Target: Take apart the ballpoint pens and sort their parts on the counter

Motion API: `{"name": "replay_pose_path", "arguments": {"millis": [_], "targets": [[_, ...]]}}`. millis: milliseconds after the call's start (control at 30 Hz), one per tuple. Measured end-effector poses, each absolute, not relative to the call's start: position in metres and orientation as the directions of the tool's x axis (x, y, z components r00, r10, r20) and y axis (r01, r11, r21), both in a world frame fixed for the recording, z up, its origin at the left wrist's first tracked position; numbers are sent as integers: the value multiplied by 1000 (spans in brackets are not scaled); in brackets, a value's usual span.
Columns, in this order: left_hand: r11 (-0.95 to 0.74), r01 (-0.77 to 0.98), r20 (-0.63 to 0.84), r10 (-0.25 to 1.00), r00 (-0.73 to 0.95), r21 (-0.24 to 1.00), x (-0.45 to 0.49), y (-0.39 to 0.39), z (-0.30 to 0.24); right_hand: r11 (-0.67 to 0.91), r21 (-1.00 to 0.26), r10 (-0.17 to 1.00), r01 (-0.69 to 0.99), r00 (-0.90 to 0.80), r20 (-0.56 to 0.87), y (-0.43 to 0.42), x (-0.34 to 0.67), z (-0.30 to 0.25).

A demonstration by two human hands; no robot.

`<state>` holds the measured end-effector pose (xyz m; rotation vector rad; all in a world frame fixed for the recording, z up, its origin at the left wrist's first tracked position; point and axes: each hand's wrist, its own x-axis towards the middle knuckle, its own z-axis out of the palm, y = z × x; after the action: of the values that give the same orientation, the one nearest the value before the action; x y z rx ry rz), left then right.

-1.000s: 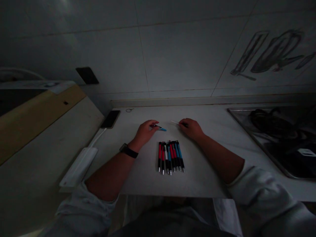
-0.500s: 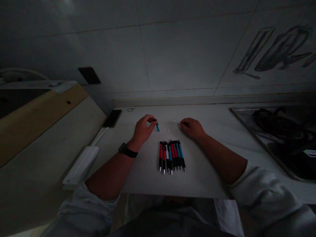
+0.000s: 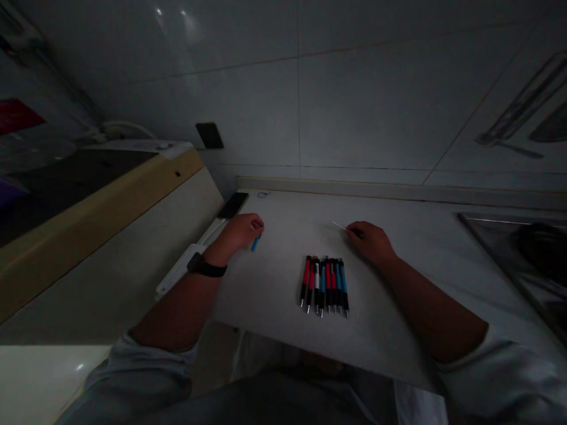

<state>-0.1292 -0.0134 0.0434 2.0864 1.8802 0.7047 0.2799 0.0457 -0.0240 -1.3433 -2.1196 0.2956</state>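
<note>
Left hand (image 3: pixel 239 232): your grip pinches blue piece (image 3: pixel 256 242), now shifted left beside phone (image 3: pixel 234 205) | Right hand (image 3: pixel 373 243): your grip pinches thin pale rod (image 3: pixel 339 225) | Pen row (image 3: pixel 322 286): near, on worktop (image 3: pixel 290 236) | Effect: blue piece and rod wider apart

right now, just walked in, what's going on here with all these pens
A person is handling small pen pieces over a white countertop. Of the two hands, the left hand pinches a blue pen part near the smartphone; the right hand holds a thin pale rod. Between the forearms, red, blue and white pens lie side by side, metal tips toward the person, untouched.
</note>
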Motion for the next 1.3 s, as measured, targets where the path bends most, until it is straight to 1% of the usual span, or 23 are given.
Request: {"name": "replay_pose_path", "arguments": {"millis": [100,200,267,333,467,667,767,833,900,967,1033,1100,1200,1300], "targets": [[-77,923,139,990,26,377,-141,-22,29,481,-477,868,735,-321,380,46,279,-25],[-91,954,143,988,52,285,-144,-26,18,485,-467,865,740,-325,382,46,280,-25],[-101,964,155,986,63,248,-145,-26,14,486,-464,864,741,-328,382,46,280,-25],[-83,965,138,989,50,250,-147,-27,12,486,-470,865,737,-327,382,46,280,-25],[-62,952,75,996,41,301,-154,-31,13,485,-485,866,728,-321,384,46,280,-24],[-33,959,88,996,9,280,-163,-37,16,509,-526,846,681,-285,451,45,278,-20],[-15,969,92,996,-8,247,-169,-38,15,479,-579,860,660,-220,461,45,277,-18],[4,970,101,994,-30,242,-171,-37,16,434,-639,882,635,-156,445,45,275,-18],[24,970,117,992,-53,242,-168,-34,21,370,-752,916,546,-81,392,45,272,-18],[4,970,150,988,-41,241,-156,-29,29,287,-886,953,363,-16,303,45,268,-18],[-85,959,205,978,29,271,-133,-23,39,209,-966,977,153,3,212,43,264,-16],[-240,909,286,948,143,340,-99,-17,48,142,-990,990,15,-19,141,40,260,-13],[-409,797,354,898,263,444,-38,-10,53,44,-994,997,-95,-53,49,33,254,-8],[-484,698,352,873,338,528,18,-5,47,-34,-974,995,-223,-96,-12,25,249,-3]]}}
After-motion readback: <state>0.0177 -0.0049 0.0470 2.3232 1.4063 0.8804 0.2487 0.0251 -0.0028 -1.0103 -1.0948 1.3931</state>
